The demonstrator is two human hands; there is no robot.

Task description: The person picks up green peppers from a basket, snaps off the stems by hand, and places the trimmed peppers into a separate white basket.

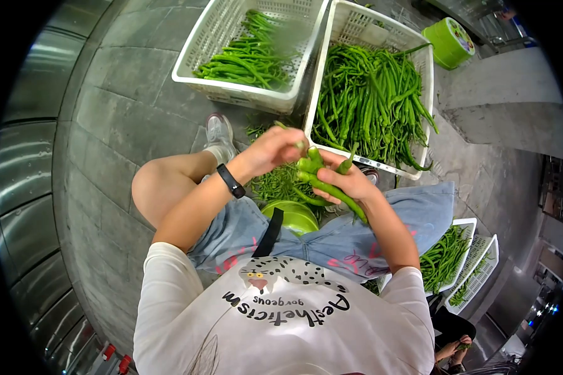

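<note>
Several long green peppers (337,187) lie in my right hand (349,183), its fingers wrapped round them, some ends sticking out on both sides. Just left of them is my left hand (276,149), with a dark band on the wrist. Its thumb and fingers are pinched together near the pepper tips, around a small piece of green stem (300,144). Below both hands, green trimmings (275,187) are scattered on the floor.
A white crate (187,59) with peppers stands at the top, beside a fuller white crate (426,69). A green bucket (444,47) is at upper right. More white crates (472,240) and a seated person's hands (459,347) are at lower right.
</note>
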